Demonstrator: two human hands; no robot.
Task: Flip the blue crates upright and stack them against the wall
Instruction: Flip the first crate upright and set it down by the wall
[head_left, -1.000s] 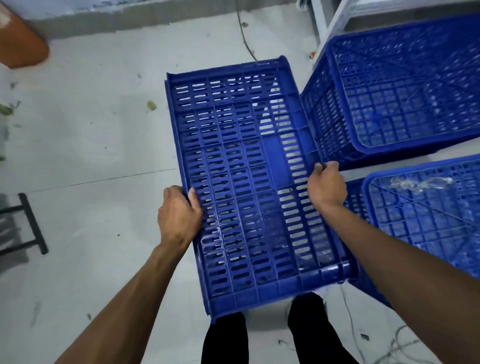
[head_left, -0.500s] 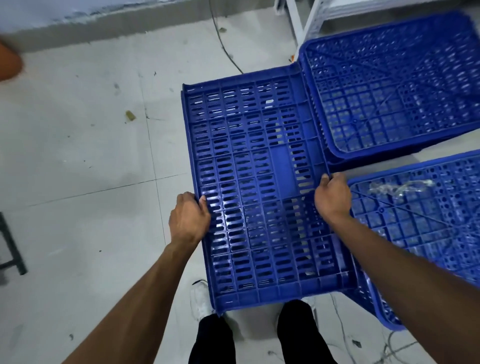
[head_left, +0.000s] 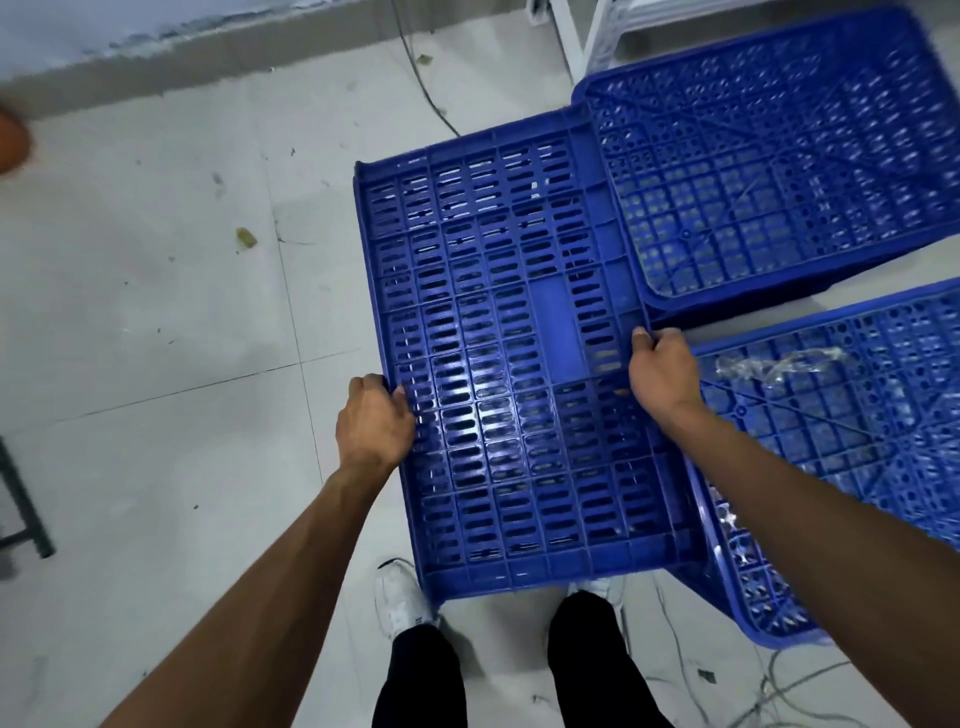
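Both hands are gripping the blue crate (head_left: 514, 364): left hand (head_left: 374, 423) clutching its left edge, right hand (head_left: 662, 371) its right edge. Two more crates (head_left: 769, 171) are sitting just right.

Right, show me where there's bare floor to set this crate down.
Free: the floor left of the held crate, bordered by the wall and the black stand. Crowded: the right, with the far crate, the near crate and cables.

A cable (head_left: 422, 78) crosses tiled floor (head_left: 156, 312) near a white, perhaps metal, frame (head_left: 569, 41).
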